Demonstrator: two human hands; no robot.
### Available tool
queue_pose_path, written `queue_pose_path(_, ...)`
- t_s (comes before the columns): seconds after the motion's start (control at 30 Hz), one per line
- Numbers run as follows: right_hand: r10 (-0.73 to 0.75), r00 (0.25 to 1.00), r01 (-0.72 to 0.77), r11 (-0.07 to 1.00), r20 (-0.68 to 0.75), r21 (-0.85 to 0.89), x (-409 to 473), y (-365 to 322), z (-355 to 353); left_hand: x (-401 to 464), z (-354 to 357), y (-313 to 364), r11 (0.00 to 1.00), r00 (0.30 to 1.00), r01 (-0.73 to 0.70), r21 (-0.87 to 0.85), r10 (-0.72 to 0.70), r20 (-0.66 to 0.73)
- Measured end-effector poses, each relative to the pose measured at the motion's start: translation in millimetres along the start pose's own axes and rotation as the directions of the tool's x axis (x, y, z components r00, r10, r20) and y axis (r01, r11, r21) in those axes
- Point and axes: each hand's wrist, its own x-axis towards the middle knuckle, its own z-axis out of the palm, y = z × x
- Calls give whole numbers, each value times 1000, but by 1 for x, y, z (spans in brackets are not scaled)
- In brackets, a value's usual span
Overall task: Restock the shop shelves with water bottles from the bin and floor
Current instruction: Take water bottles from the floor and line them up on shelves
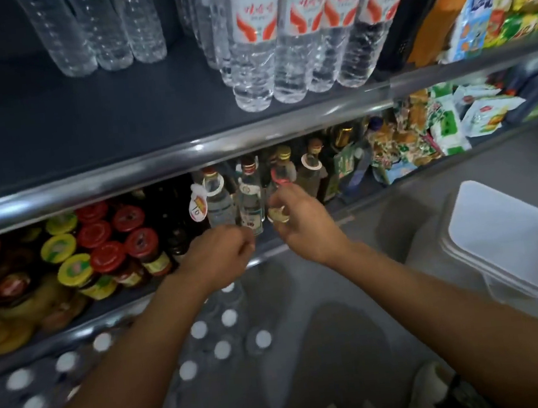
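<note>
My two forearms are nearest to the camera, and they reach forward to the middle shelf. My left hand (224, 253) is curled into a loose fist in front of the small glass bottles (250, 199); I cannot tell if it holds something. My right hand (299, 220), just beside it, pinches a small round yellowish thing (277, 215) that is too blurred to name, close to the neck of one small bottle.

Below my left hand, many water bottles (223, 348) stand on the floor (342, 345) and on the lowest level; I see mostly their round white caps. Far above both hands, on the upper shelf (87, 130), a group of labelled water bottles (296, 34) stands at the front edge, and some plain ones (93, 33) stand deeper to the left. A wide bare part of dark shelf lies between them.

I judge the restocking is only partly done: a few bottles are up, many wait below, and at this moment my hands are not on any water bottle.

The water bottles are clear thin plastic with ribbed walls and red-white labels. The shelf edge (190, 159) is shiny rounded metal. Left of my left hand stand glass jars (113, 253) with red and yellow lids. To the right of my right hand stands a pale plastic bin (503, 239) with a flat lid and rounded corners.
</note>
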Motion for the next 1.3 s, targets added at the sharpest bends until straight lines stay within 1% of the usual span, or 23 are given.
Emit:
queue_pose_path(0.07, -22, 993, 24, 1000, 120, -16, -10, -4, 22, -9, 13, -8, 1000, 1000, -5, -1, 5, 14)
queue_pose_path(0.17, -31, 955, 53, 996, 296, -66, -23, -9, 47, -22, 32, -19, 1000, 999, -28, -7, 28, 27)
queue_pose_path(0.27, -33, 915, 56, 997, 403, -46, -35, -9, 68, -35, 48, -28, 999, 998, -29, -34, 31, 58)
queue_pose_path(0.43, 27, 817, 0, 999, 576, -47, -64, 6, 115, -56, 83, -38, 998, 991, 0, -60, 9, 135)
queue_pose_path(0.53, 82, 757, -24, 995, 648, -98, -81, 16, 140, -67, 104, -34, 997, 979, 26, -79, -10, 202)
queue_pose_path(0.63, 146, 721, -24, 982, 678, -186, -96, 23, 161, -78, 126, -25, 998, 969, 26, -64, -10, 247)
queue_pose_path(0.7, 164, 719, -3, 973, 676, -232, -104, 25, 173, -86, 143, -21, 998, 956, 36, -50, -20, 291)
queue_pose_path(0.83, 189, 753, 30, 947, 631, -319, -116, 29, 189, -101, 178, -21, 997, 916, 61, -38, -41, 399)
queue_pose_path(1.0, 211, 801, 75, 893, 560, -444, -119, 33, 199, -109, 206, -27, 997, 880, 83, 9, -77, 469)
queue_pose_path(1.07, 183, 809, 110, 886, 558, -450, -117, 35, 201, -110, 211, -30, 996, 874, 89, 11, -84, 478)
queue_pose_path(1.2, 91, 812, 198, 886, 577, -418, -113, 39, 201, -104, 208, -32, 994, 892, 106, -6, -93, 443)
queue_pose_path(1.3, 92, 808, 168, 911, 582, -376, -107, 40, 194, -98, 199, -33, 996, 913, 89, -14, -76, 400)
